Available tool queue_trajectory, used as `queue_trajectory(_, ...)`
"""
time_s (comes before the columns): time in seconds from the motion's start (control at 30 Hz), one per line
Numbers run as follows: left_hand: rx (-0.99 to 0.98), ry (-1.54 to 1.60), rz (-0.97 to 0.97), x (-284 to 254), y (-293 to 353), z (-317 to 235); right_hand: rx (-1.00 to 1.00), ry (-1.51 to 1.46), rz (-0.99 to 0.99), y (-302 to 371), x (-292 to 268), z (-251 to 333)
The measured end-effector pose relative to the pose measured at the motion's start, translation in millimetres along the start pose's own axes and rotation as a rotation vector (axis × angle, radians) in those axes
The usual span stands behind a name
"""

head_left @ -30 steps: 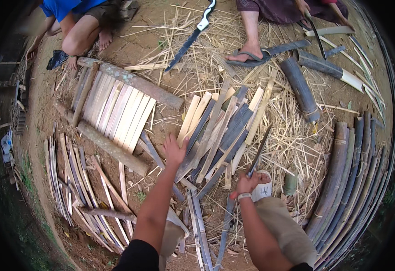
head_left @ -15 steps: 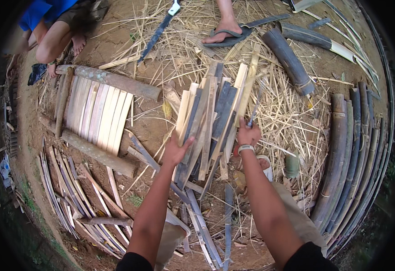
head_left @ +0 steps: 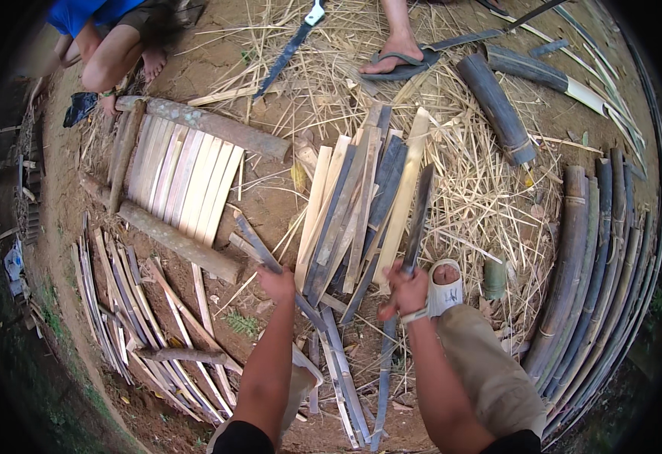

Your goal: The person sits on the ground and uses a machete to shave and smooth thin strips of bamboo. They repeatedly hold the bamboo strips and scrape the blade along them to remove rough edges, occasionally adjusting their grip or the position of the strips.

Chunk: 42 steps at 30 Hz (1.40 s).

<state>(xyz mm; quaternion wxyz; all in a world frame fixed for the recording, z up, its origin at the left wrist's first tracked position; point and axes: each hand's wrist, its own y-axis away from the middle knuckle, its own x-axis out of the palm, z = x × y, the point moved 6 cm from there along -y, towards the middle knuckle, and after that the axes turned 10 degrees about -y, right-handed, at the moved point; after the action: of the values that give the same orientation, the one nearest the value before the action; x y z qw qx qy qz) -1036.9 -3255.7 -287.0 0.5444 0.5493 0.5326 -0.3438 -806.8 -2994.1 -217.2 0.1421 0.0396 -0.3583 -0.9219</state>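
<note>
My left hand (head_left: 276,283) is closed around a dark bamboo strip (head_left: 259,244), which slants from upper left to lower right. In my right hand (head_left: 409,291) is a machete (head_left: 421,212), its narrow dark blade pointing away from me. Between the two hands lies a loose pile of split bamboo strips (head_left: 359,193), some pale and some dark. More strips (head_left: 336,371) spread on the ground nearer to me, and a dark one (head_left: 383,378) lies below my right hand.
Pale slats (head_left: 183,178) lie between logs (head_left: 183,240) at left. Bamboo poles (head_left: 569,265) stack at right; bamboo shavings (head_left: 490,189) cover ground nearby. A thick bamboo piece (head_left: 494,110), a saw (head_left: 289,53), a person's sandalled foot (head_left: 399,57) and a crouching person (head_left: 111,57) are farther off.
Both hands have drawn back from the strip pile toward me. My left hand has taken hold of the slanted dark strip. The machete in my right hand now shows more of its blade.
</note>
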Motion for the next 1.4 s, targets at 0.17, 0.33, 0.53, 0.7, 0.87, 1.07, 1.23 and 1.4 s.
queue_trajectory(0.17,0.173,0.092,-0.022,-37.2,2.4,-33.9,-0.053,0.318,-0.076,23.4,-5.7,-44.8)
queue_trajectory(0.33,0.54,0.397,0.175,-76.1,36.7,-128.5,-0.105,0.286,-0.229,51.1,-22.7,-39.8)
queue_trajectory(0.53,0.332,0.353,0.301,8.7,-32.6,-104.9,-0.21,0.35,-0.286,2.9,-48.6,-26.9)
queue_trajectory(0.7,0.436,0.015,0.656,20.7,-20.1,-148.1,-0.336,0.186,-0.295,-78.9,-18.4,-22.7)
queue_trajectory(0.87,0.401,0.021,0.629,30.9,-6.8,-132.4,-0.13,0.572,-0.267,-70.5,31.5,-7.0)
queue_trajectory(1.07,0.575,-0.014,0.348,17.4,41.3,-161.1,-0.104,0.282,-0.225,-97.0,10.7,-50.2)
queue_trajectory(1.23,0.524,-0.015,0.27,8.6,47.7,-163.9,0.006,0.077,-0.055,-95.3,18.8,-43.3)
queue_trajectory(1.4,0.416,-0.084,0.416,20.8,47.5,-161.1,0.052,-0.111,0.09,-86.3,30.9,-25.3)
